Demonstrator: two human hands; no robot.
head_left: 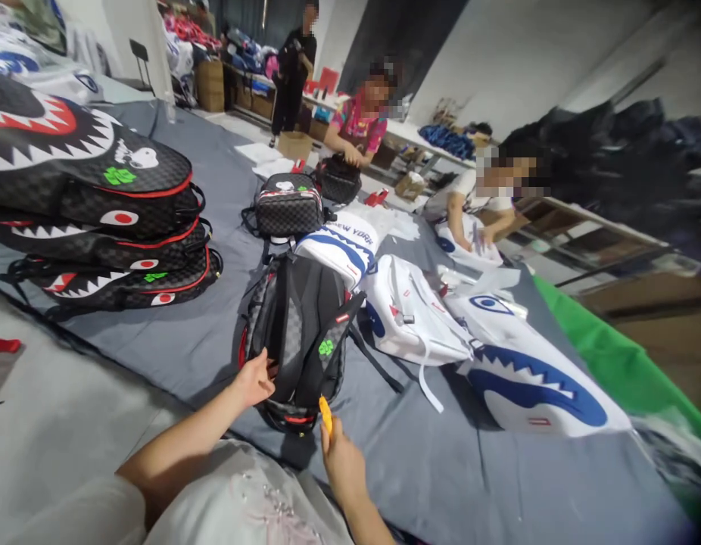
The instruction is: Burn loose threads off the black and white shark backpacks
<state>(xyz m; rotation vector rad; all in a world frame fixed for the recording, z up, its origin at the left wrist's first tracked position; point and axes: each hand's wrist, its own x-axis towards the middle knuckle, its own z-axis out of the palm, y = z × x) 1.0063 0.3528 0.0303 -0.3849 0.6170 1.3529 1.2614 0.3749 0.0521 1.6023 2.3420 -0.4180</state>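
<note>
My L hand [255, 381] is on the near L side of a black check backpack [281, 322], fingers bent at the edge of its strap side; can't tell if they're pinching fabric or just resting there. My R hand [344, 458] is closed round a yellow tool [326, 415], tip pointing away from me, at or just over the pack's near R part; can't tell if it touches.

The pack lies on the bench [419, 469] right in front of me, straps up, w/ a green patch [325, 347] & a small red label [342, 319] on the R strap. Bench has a grey cover.

Just beyond the pack: a white/blue "NEW YORK" bag [350, 244], & past its L end a small black check bag [288, 210]. To the R: a white backpack [414, 306], then a white bag w/ a blue shark mouth [543, 378]. Well off to the L, a stack of black check bags [123, 204] w/ teeth, red-ringed eyes & green patches.

Farther out, a co-worker in a pink patterned top [376, 132] has both hands at another dark bag [339, 180]; one in white, far R, handles a white/blue bag [469, 246]. Someone in black [294, 76] stands at the back.
</note>
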